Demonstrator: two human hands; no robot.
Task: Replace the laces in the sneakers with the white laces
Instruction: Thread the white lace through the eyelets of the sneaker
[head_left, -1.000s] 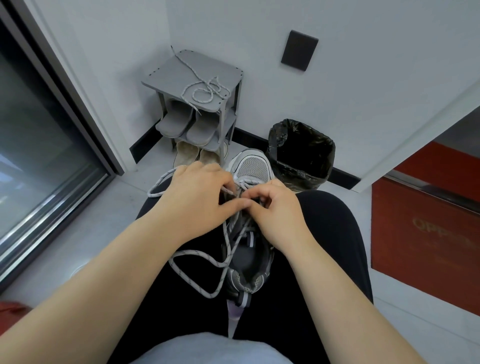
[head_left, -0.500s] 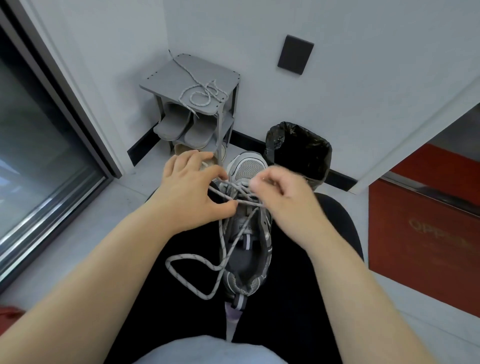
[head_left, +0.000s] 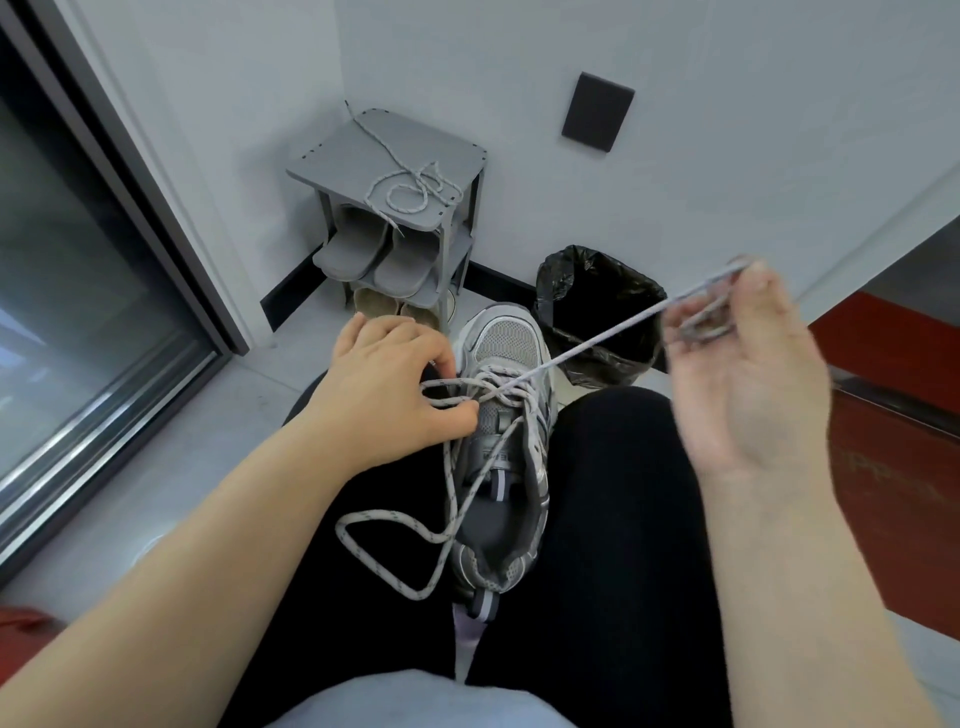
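Looks down from the head onto a grey mesh sneaker (head_left: 506, 343) lying in the lap, wedged in the gap between two black-trousered thighs (head_left: 613, 519), toe pointing away toward the wall, heel opening toward the body. Finds the left hand (head_left: 384, 384) gripping the sneaker's left flank beside the lacing, fingers curled down the side, thumb laid against the eyelets with a strand crossing over it. Finds the right hand (head_left: 743, 374) raised above the right thigh, motion-blurred, fingers curled round the end of a pale speckled lace (head_left: 597, 343); exact finger placement too smeared to tell. Follows that lace in a taut straight line from the right hand down to the crossed rows over the tongue, passing in front of a bin (head_left: 582, 280) lined with a black bag. Traces the other end slack out of the eyelets and across the left thigh in a loose loop beside the heel. Takes in, at the far corner of the floor, a small grey shoe rack (head_left: 337, 156) with a second speckled lace (head_left: 410, 195) coiled near the front right edge of its top, one tail running to the back left corner, and grey slippers (head_left: 358, 249) on the shelf beneath. Notes a dark plate (head_left: 597, 111) on the white wall above the bin, a glass sliding door (head_left: 78, 312) along the left, a red panel (head_left: 893, 467) at the right.
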